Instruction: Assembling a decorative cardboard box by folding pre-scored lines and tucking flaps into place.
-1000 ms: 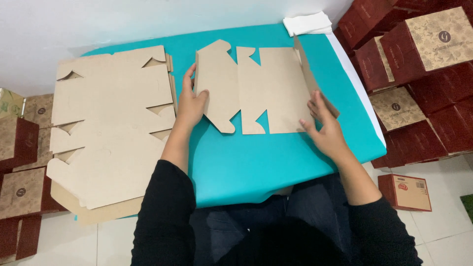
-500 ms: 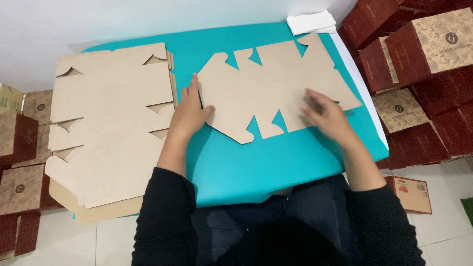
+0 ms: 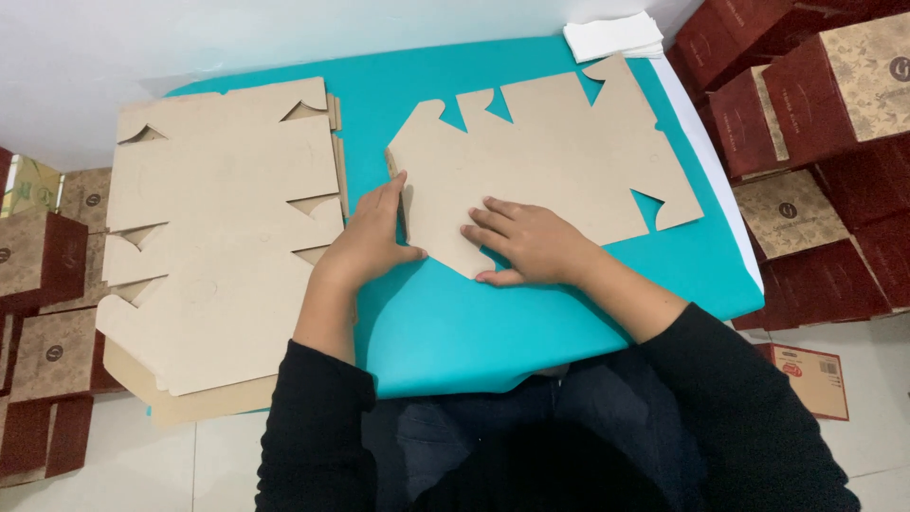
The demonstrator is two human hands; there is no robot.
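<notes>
A flat die-cut cardboard box blank lies unfolded on the teal table top, its flaps pointing to the far side and to the right. My left hand rests at the blank's left edge, with the fingers along a narrow side strip and the thumb on the table. My right hand lies flat, palm down, on the blank's near left corner, fingers spread. Neither hand lifts the blank off the table.
A stack of flat cardboard blanks covers the table's left part and overhangs its near edge. White folded sheets lie at the far right corner. Dark red and patterned boxes are piled on the right and on the left.
The blank has been turned and spread out flat, skewed towards the right. My right hand has moved from its right side to its near left corner, close to my left hand.
</notes>
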